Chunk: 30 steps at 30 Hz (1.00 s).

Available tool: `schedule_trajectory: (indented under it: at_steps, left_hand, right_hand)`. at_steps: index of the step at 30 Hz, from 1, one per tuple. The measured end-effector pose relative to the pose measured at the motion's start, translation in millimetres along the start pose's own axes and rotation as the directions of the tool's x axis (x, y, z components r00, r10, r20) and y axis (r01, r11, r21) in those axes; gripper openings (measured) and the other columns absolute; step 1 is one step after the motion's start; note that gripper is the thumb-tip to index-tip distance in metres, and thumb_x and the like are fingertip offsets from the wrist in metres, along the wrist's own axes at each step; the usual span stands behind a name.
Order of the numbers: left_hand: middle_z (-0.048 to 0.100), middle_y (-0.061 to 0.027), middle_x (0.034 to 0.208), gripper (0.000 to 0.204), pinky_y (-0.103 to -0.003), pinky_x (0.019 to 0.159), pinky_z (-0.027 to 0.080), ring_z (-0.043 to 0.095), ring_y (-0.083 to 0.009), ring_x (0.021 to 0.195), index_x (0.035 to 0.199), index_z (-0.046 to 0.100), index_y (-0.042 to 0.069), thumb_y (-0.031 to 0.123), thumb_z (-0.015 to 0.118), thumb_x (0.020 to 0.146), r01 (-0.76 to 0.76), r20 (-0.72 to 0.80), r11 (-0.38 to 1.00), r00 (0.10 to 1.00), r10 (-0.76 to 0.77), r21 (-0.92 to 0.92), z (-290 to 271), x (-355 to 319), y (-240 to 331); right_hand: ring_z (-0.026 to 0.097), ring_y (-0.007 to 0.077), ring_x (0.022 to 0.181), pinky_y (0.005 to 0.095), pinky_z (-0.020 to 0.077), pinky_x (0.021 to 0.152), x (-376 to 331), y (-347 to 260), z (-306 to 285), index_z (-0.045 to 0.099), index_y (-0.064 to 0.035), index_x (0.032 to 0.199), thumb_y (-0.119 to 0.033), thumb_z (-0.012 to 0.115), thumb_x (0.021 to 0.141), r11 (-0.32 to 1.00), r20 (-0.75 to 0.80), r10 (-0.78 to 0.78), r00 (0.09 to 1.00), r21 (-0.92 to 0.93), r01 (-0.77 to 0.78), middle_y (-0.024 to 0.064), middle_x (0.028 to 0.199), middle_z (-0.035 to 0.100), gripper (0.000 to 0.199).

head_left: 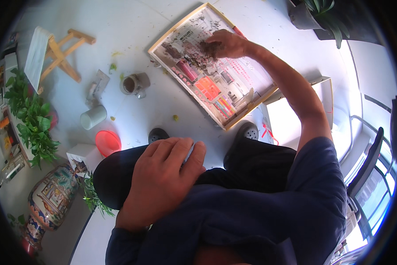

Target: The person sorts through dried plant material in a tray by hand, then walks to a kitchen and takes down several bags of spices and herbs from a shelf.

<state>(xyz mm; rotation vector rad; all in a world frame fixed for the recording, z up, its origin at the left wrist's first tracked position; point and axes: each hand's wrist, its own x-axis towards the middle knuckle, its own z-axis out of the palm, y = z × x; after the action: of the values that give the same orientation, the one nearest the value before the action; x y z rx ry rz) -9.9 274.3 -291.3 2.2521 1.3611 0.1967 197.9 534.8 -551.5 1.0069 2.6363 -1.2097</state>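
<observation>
A clump of dark potting soil [209, 47] is pinched in the closed right hand [227, 43] above the newspaper-lined tray's [216, 117] far corner. Judged loose and crumbly, it is best scooped from underneath. The left hand [163, 176] is laid flat and empty on the knee.

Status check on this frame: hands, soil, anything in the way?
Right hand on the soil, grip unclear. Left hand flat on knee. Soil on paper in tray. Nothing blocking.
</observation>
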Motion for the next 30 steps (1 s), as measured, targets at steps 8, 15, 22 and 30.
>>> schedule_trajectory:
  at_steps: [8, 15, 22, 30]
  left_hand:
    - [0.059, -0.0091, 0.102, 0.047, -0.039, 0.081, 0.05, 0.061, -0.0281, 0.093, 0.112, 0.061, 0.004, 0.015, 0.077, 0.068, 0.058, 0.034, 0.998, 0.998, -0.059, 0.021, 0.0, 0.2, 10.1]
    - [0.059, -0.008, 0.102, 0.047, -0.039, 0.082, 0.05, 0.061, -0.0275, 0.093, 0.111, 0.061, 0.005, 0.015, 0.077, 0.067, 0.08, 0.022, 0.996, 0.997, -0.08, 0.032, -0.6, -0.9, 14.0]
    - [0.061, -0.0078, 0.104, 0.047, -0.039, 0.083, 0.05, 0.062, -0.0276, 0.095, 0.113, 0.062, 0.006, 0.017, 0.077, 0.07, 0.092, 0.021, 0.994, 0.995, -0.093, 0.063, -1.2, -5.7, 14.0]
    - [0.061, -0.0089, 0.106, 0.047, -0.04, 0.083, 0.05, 0.062, -0.0284, 0.096, 0.115, 0.063, 0.006, 0.018, 0.076, 0.071, 0.103, 0.042, 0.993, 0.994, -0.106, 0.059, -3.4, -6.8, 16.4]
  right_hand:
    - [0.043, 0.0399, 0.129, 0.0499, 0.0517, 0.098, -7.4, -16.7, 73.6, 0.043, -0.0351, 0.141, -0.047, 0.074, 0.08, 0.922, -0.103, 0.169, 0.98, -0.336, -0.194, 0.0175, 0.145, 0.035, 0.069]
    - [0.064, 0.0333, 0.096, 0.0448, 0.0554, 0.082, 7.2, -11.9, 84.4, 0.061, -0.0195, 0.109, -0.022, 0.059, 0.09, 0.981, -0.116, 0.131, 0.985, -0.132, -0.146, 0.0149, 0.108, 0.058, 0.019]
    - [0.068, 0.0272, 0.091, 0.0386, 0.0538, 0.085, -7.2, -35.0, -0.4, 0.063, -0.0074, 0.105, -0.032, 0.067, 0.084, 0.981, -0.451, 0.112, 0.885, 0.191, -0.027, 0.014, 0.096, 0.069, 0.033]
    - [0.054, 0.0331, 0.121, 0.0399, 0.0431, 0.106, -26.9, 7.8, 27.6, 0.061, -0.0104, 0.124, -0.03, 0.075, 0.08, 0.986, -0.037, -0.109, 0.993, -0.131, 0.103, 0.0178, 0.13, 0.055, 0.05]
